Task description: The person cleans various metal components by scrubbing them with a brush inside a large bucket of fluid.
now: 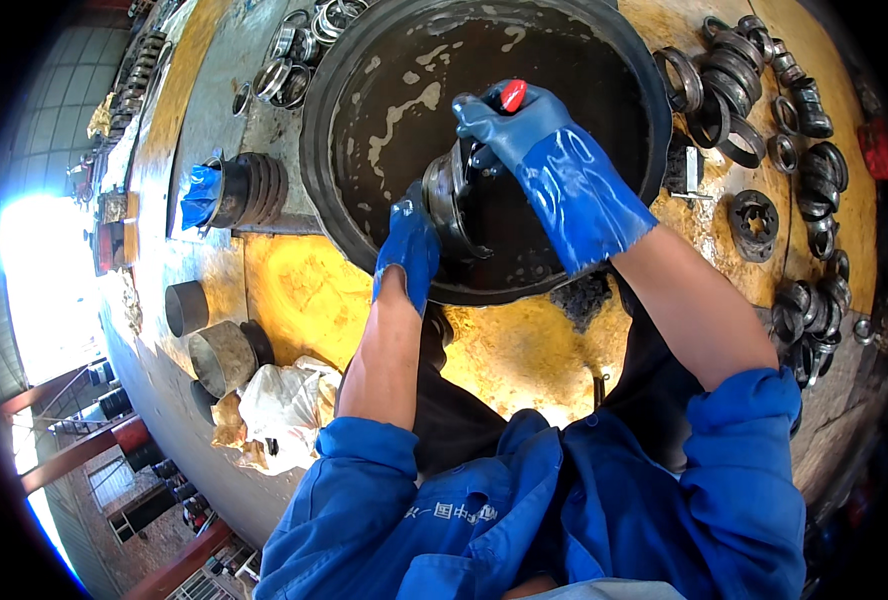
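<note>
My left hand, in a blue rubber glove, grips a wet, dark metal ring by its near left side. The ring is tilted on edge over a wide black tub of dark liquid. My right hand, also gloved in blue, is closed around a red-handled tool. Only the red end of its handle sticks out above the fist. The tool's working end is hidden by the glove and the ring, so its kind cannot be made out. My right fist is just above the ring's far right side.
Stacked dark metal rings lie right of the tub, with a slotted round metal part nearer. Shiny rings are at the far left. A ribbed cylinder, open metal sleeves and a white plastic bag stand left.
</note>
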A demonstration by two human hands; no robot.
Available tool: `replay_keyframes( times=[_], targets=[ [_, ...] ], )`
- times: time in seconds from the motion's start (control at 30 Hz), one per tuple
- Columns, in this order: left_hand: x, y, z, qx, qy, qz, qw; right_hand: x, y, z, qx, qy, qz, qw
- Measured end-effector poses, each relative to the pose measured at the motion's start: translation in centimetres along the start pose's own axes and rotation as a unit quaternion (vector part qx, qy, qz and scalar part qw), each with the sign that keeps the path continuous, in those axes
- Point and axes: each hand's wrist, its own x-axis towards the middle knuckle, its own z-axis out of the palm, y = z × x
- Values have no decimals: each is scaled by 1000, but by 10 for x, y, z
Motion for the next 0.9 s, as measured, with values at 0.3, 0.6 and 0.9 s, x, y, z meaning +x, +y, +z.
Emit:
replay_keyframes(
  times=[0.3, 0.6, 0.9],
  targets=[
    [12, -1, -27, -256, -160, -91, 949, 46, 33, -31, -91, 72, -23, 993],
    [25, 0, -46, -10, -44, 64, 997, 58, 64, -42, -104, -181, -125, 970],
    [33, 12, -51, -16, -19, 66, 998, -7, 32, -10, -104, -342, -325, 876]
  ],
)
